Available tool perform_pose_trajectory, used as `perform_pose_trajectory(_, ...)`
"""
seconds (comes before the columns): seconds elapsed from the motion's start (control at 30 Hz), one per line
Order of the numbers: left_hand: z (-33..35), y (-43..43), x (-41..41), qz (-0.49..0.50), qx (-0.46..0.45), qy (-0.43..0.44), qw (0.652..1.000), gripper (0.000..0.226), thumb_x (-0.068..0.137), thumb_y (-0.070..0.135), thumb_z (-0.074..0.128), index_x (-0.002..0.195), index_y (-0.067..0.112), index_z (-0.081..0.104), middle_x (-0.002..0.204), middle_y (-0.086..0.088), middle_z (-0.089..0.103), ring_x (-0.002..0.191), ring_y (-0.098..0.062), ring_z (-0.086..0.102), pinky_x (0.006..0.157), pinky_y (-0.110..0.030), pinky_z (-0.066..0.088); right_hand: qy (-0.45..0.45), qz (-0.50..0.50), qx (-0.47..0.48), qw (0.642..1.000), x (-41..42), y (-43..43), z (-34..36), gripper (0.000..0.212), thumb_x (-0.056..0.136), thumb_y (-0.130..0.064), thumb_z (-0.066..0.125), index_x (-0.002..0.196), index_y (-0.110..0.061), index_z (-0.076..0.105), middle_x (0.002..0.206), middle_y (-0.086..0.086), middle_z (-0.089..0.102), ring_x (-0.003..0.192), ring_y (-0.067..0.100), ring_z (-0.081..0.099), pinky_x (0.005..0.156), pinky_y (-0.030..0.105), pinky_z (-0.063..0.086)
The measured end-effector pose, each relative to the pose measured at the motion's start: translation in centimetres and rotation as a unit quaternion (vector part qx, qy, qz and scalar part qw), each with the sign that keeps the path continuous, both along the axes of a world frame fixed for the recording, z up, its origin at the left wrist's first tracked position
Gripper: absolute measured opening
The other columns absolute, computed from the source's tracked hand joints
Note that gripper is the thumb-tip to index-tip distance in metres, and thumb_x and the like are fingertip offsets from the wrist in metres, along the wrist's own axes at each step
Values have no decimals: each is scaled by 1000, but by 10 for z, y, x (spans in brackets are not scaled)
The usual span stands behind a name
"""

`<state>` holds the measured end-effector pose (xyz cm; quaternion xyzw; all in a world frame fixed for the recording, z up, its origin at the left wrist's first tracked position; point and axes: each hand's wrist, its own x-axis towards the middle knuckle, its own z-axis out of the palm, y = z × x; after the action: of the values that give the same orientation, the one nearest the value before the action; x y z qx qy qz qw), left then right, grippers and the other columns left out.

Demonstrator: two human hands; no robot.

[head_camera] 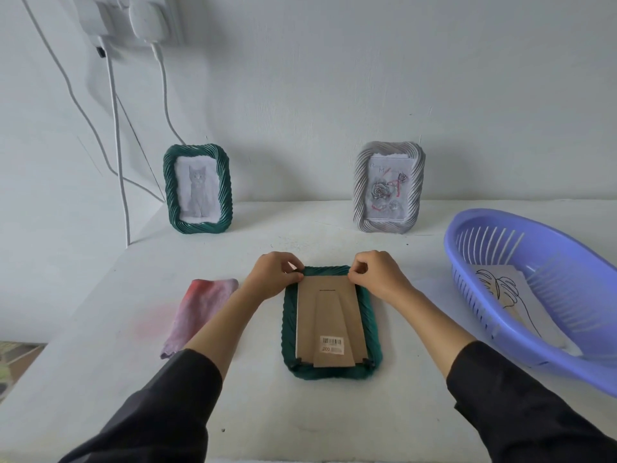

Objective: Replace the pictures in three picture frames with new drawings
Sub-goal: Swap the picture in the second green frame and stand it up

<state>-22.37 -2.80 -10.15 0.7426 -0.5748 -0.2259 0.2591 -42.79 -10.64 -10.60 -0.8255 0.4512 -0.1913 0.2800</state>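
Picture frame [370,314], dark green, lies face down at mid-counter [300,416] with its cardboard backing [329,312] up. The left hand [273,274] and right hand [379,272], fingers curled, each pinch at a far corner of it. A pink cloth [197,312] lies to the left. To the right, a purple basket [500,223] holds a leaf drawing [500,292]. A green cat frame [224,182] and a grey rose frame [360,185] stand upright near the white wall [334,78].

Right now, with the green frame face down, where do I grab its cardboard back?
Probably its far edge, coming from above: the cardboard back lies flat, the left hand and right hand pinch at its far corners, and small black tabs at the near corners seem to pin that end.
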Motion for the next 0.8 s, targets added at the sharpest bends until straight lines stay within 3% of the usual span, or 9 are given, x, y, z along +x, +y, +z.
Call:
perform_pose_trajectory(0.13,-1,-5,-4,13,-6,-7,1000,8,82,17,65,89,14,68,60,8,53,57,-4,47,55,-20,35,2,-13,-7,1000,5,-2,0,8,73,-9,63,72,0,63,68,5,61,66,18,52,61,29,41)
perform_pose_trajectory(0.27,-5,-7,-12,41,-20,-7,999,7,82,15,61,77,19,64,58,6,52,59,-11,49,53,-21,37,1,-34,-16,999,11,-2,-1,8,72,-11,64,72,-3,62,65,3,55,64,20,49,58,27,35)
perform_pose_trajectory(0.5,-16,-4,-19,66,-57,26,996,13,87,18,59,95,12,68,86,1,59,74,-14,49,59,-16,36,-16,-53,-24,998,8,3,-9,4,81,-10,56,77,-10,56,60,-5,44,63,20,45,50,25,29)
perform_pose_trajectory(0.57,-22,2,-20,78,-80,66,992,15,88,18,60,101,13,66,97,2,56,74,-11,48,63,-13,37,-44,-48,-28,997,1,10,-17,8,85,-9,53,91,-9,59,72,-1,48,72,20,48,56,27,34)
perform_pose_trajectory(0.7,-30,15,-26,78,-114,97,986,19,87,17,61,106,16,65,110,3,49,91,-12,50,81,-19,38,-123,-62,-1,991,-16,36,-28,27,88,-11,54,115,-10,54,107,1,50,103,13,48,89,25,40)
perform_pose_trajectory(0.8,-35,29,-32,91,-140,103,981,10,85,18,64,95,21,67,108,3,48,100,-12,49,88,-24,38,-128,-51,-18,990,-31,57,-32,25,87,-11,57,112,-11,57,106,-4,47,103,11,47,85,17,32)
